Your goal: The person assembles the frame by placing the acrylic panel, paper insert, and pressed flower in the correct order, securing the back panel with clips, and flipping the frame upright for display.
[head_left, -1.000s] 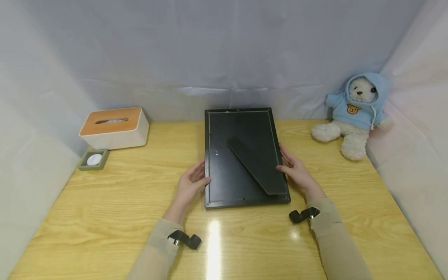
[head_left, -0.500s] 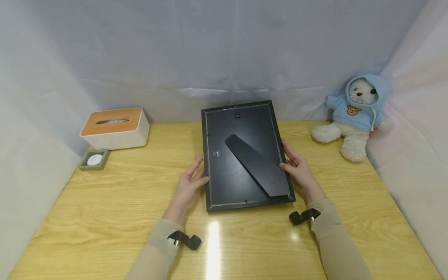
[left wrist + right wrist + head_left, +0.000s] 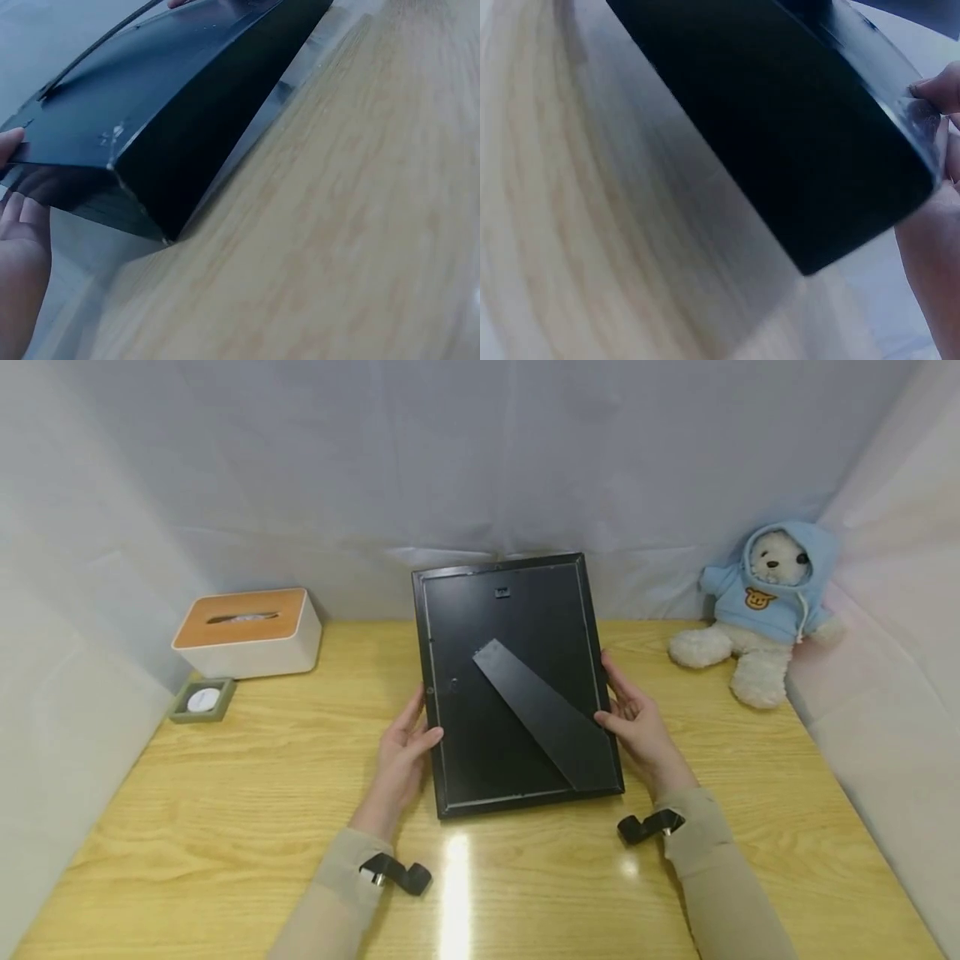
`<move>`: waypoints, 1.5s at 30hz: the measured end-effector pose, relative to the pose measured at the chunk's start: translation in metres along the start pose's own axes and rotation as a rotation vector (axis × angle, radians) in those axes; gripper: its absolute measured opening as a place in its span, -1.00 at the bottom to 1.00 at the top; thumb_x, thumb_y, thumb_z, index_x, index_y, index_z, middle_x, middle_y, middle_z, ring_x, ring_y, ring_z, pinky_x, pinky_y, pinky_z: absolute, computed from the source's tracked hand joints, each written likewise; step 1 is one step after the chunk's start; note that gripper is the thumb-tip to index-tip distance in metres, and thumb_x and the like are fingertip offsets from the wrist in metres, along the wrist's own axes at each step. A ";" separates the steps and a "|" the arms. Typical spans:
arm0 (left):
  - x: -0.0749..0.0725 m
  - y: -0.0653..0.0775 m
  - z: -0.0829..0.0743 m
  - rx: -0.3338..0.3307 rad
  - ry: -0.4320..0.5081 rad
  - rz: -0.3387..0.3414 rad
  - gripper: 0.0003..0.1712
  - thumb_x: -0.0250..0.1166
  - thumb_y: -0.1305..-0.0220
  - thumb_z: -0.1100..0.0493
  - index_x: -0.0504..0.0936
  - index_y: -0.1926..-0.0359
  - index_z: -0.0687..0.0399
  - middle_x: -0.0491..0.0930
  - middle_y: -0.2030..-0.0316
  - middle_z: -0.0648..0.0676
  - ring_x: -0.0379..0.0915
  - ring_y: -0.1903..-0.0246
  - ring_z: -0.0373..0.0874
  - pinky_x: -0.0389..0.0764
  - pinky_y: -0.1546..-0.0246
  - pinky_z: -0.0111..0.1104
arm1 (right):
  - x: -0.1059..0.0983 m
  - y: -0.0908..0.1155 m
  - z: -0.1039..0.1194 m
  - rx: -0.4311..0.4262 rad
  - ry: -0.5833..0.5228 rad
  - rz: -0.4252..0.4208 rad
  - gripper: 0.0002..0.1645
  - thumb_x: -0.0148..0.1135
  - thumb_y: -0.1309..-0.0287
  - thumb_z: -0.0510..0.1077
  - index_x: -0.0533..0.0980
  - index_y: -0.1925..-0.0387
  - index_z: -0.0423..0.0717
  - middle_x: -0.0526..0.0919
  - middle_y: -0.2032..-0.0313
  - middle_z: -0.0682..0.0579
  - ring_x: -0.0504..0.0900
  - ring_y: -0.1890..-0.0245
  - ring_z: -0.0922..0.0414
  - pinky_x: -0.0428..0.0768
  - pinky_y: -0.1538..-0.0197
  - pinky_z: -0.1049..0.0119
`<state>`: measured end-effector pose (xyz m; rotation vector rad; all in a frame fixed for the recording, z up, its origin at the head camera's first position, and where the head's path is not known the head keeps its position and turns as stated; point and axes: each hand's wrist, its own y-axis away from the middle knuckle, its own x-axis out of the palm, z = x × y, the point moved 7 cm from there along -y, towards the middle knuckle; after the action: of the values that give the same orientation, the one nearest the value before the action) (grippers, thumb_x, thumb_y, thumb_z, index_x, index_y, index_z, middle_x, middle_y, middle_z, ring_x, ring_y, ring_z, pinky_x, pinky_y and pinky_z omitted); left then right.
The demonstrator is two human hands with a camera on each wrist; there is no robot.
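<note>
A black picture frame faces me with its back, tilted, its far edge raised toward the wall. Across that back slants a flat black easel stand. My left hand grips the frame's left side, thumb on the back and fingers beneath. On the opposite side my right hand holds it likewise, its thumb beside the stand. In the left wrist view the frame's thick edge slopes over the wood. The right wrist view has the dark edge above a shadow; whether it touches the table I cannot tell.
At the back left of the wooden table stands a white tissue box with an orange-brown lid. In front of it lies a small green square dish with a white disc. A plush toy in a blue hoodie sits back right.
The frame's far edge has risen, and the frame has turned slightly and tilted, its top moving left. Both hands keep their grip on its sides; the left has shifted slightly up.
</note>
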<state>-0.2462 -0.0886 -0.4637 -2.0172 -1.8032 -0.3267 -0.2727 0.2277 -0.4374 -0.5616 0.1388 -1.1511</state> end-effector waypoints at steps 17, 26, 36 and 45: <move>-0.006 -0.003 -0.013 0.041 0.027 0.010 -0.26 0.01 -0.34 0.49 0.17 -0.44 -0.13 0.19 -0.39 0.04 0.15 -0.33 -0.11 0.09 -0.36 -0.22 | 0.017 -0.005 0.031 0.013 -0.010 0.046 -0.11 0.15 -0.15 -0.52 -0.01 -0.44 -0.26 0.04 -0.45 -0.07 0.05 -0.42 0.10 0.11 -0.38 0.37; 0.003 -0.017 -0.051 0.174 0.022 0.117 -0.24 0.02 -0.30 0.57 0.26 -0.41 -0.14 0.52 -0.06 0.00 0.52 0.09 -0.16 0.56 0.05 -0.39 | 0.023 -0.015 0.045 -0.056 0.217 0.031 -0.11 0.08 -0.19 -0.52 -0.02 -0.46 -0.12 0.21 -0.39 -0.02 0.27 -0.32 0.15 0.32 -0.27 0.35; 0.013 -0.025 -0.069 0.264 -0.191 0.166 -0.17 0.06 -0.29 0.55 0.13 -0.46 -0.15 0.43 0.00 0.01 0.50 0.04 -0.15 0.52 0.00 -0.39 | 0.023 -0.037 0.062 -0.015 0.439 -0.027 0.05 0.01 -0.17 -0.60 -0.15 -0.49 0.14 0.38 -0.23 -0.08 0.49 -0.02 0.21 0.49 0.00 0.47; 0.012 -0.029 -0.071 0.287 -0.302 0.155 -0.09 0.07 -0.29 0.54 0.02 -0.48 -0.27 0.35 -0.14 -0.02 0.46 -0.03 -0.16 0.49 -0.05 -0.41 | 0.025 -0.054 0.062 0.009 0.526 -0.045 0.07 -0.01 -0.19 -0.59 -0.28 -0.49 0.10 0.22 -0.33 -0.29 0.45 -0.08 0.23 0.47 -0.02 0.48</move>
<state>-0.2665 -0.1072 -0.3913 -2.0620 -1.7278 0.2826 -0.2827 0.2113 -0.3538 -0.2430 0.5744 -1.3226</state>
